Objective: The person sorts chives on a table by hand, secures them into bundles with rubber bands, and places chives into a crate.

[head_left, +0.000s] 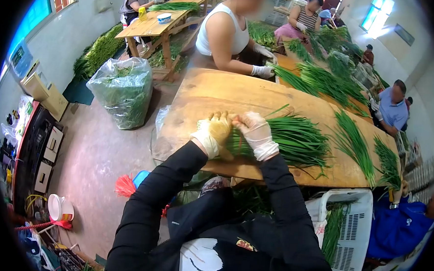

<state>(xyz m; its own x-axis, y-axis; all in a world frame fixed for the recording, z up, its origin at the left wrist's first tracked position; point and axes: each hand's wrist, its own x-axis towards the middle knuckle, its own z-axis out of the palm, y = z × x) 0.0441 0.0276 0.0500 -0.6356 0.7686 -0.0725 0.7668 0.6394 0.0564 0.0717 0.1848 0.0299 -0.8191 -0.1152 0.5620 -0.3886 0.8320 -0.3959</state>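
Note:
Both hands wear pale gloves and meet at the left end of a bunch of long green stalks (297,139) lying on the wooden table (199,90). My left hand (214,133), in a glove stained yellowish, rests against the stalk ends with its fingers bent. Just to its right, my right hand (257,133) has its fingers pinched together above the bunch. What lies between its fingertips is too small to make out. Further right on the same table are two smaller bunches, one long (354,147) and one near the end (387,164).
A co-worker in a white top (222,35) handles greens across the table. A person in blue (394,108) is at the right. A white crate (354,236) stands below the table's near edge. A plastic bag of greens (123,94) and a white bucket (61,209) are left.

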